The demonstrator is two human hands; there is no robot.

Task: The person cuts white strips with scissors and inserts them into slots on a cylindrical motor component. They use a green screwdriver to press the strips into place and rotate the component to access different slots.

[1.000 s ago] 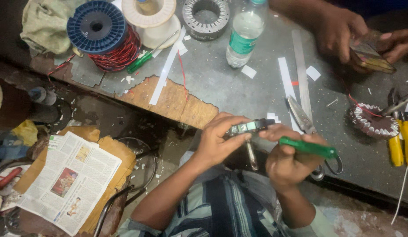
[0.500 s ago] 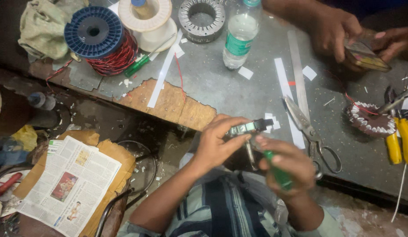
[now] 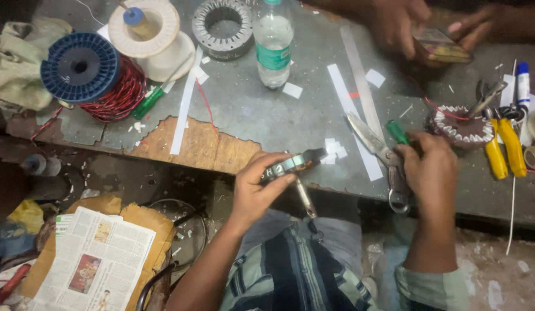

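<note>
1. Gripping a small dark metal part [image 3: 290,166] between thumb and curled fingers, the left hand [image 3: 257,187] held it level just above the near edge of the grey workbench [image 3: 262,121]; a thin rod hung down from the part.
2. The right hand [image 3: 430,173] was closed round a green-handled tool [image 3: 397,132], its handle poking out above the knuckles, just beside the scissors [image 3: 378,151] lying on the bench.
3. White paper strips [image 3: 354,120] lay alongside the scissors, and a wound coil [image 3: 460,125] sat just right of the hand, with yellow-handled pliers [image 3: 505,147] beyond it.
4. Farther back stood a plastic water bottle [image 3: 272,49], a ring-shaped metal core [image 3: 222,29], and a blue spool of red wire [image 3: 89,72].
5. Another person's hands [image 3: 406,23] held a small flat object at the far edge.
</note>
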